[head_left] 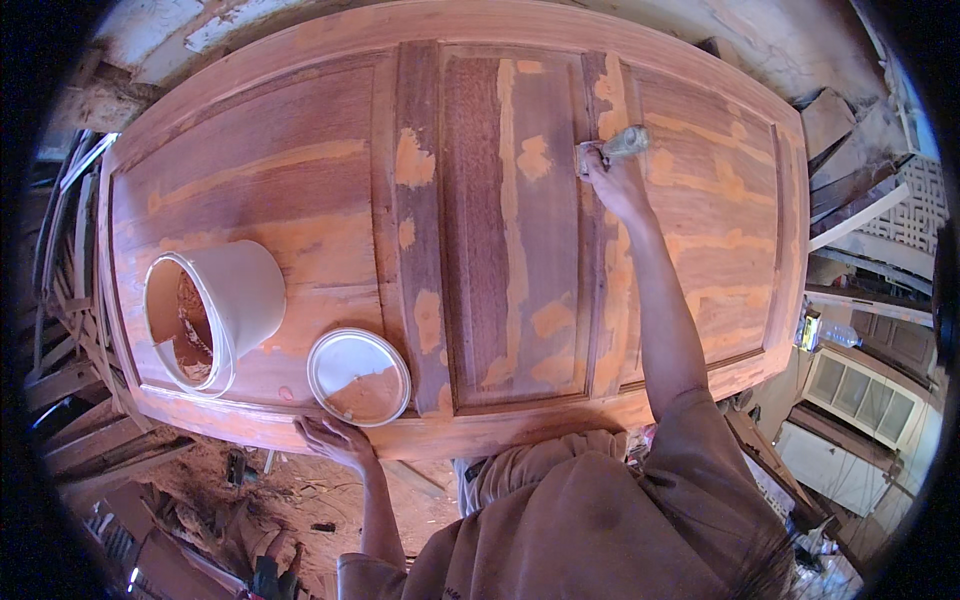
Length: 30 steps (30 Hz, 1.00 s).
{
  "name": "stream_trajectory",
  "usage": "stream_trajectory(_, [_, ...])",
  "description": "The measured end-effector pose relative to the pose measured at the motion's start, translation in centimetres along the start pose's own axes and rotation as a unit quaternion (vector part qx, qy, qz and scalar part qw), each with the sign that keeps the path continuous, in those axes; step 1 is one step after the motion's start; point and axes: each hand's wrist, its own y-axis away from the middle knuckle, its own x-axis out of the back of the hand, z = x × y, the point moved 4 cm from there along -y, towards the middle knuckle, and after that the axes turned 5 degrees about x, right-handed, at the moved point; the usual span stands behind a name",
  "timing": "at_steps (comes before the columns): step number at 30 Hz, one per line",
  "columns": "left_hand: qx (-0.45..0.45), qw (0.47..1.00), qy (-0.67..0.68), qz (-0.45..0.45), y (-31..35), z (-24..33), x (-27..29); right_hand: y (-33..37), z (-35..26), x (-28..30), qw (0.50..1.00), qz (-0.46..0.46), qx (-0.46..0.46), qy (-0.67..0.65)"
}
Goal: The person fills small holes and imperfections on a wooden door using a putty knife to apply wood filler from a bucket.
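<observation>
A panelled wooden door [475,230] lies flat in front of me, patched and streaked with orange putty. My right hand [610,180] is closed around a putty knife [628,142] with a pale, smeared handle, low over the moulding right of the middle panel; its blade is mostly hidden. Near the lid, my left hand [340,442] rests on the door's near edge with its fingers spread, holding nothing. A white bucket [250,290] with orange putty inside stands on the left panel. Beside it is a round white lid [345,350], part of its surface covered with orange putty.
Scrap timber [75,260] is piled along the left side. More boards [860,195] lean at the right, near a clear plastic bottle [840,333] and a pale paned frame [865,395]. Orange-brown dust and wood bits cover the floor [300,500] below the near edge.
</observation>
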Motion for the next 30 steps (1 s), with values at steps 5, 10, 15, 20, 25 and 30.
stream_trajectory(5, [-0.015, 1.0, -0.015, -0.002, 0.0, -0.2, -0.2, 0.7, 0.5, 0.1, 0.97, -0.035, -0.123, -0.205])
stream_trajectory(10, [-0.014, 1.0, -0.022, -0.003, 0.0, -0.5, -0.1, 1.1, 3.0, 2.2, 0.778, 0.005, -0.198, -0.596])
stream_trajectory(15, [0.001, 1.0, -0.006, -0.01, -0.1, 0.0, 0.1, 0.0, 2.1, 4.1, 0.839, 0.016, -0.158, -0.52])
stream_trajectory(20, [-0.022, 1.0, -0.011, -0.002, -0.1, -0.5, 0.0, -1.9, 0.8, 2.8, 0.939, -0.01, -0.148, -0.311])
stream_trajectory(25, [-0.013, 1.0, -0.003, 0.002, -0.2, -0.7, -0.3, -4.2, 0.8, 1.1, 0.997, -0.012, -0.074, 0.003])
stream_trajectory(30, [0.002, 1.0, -0.008, -0.004, -0.1, -0.5, 0.1, -4.5, -5.0, -1.4, 0.959, -0.061, -0.068, 0.268])
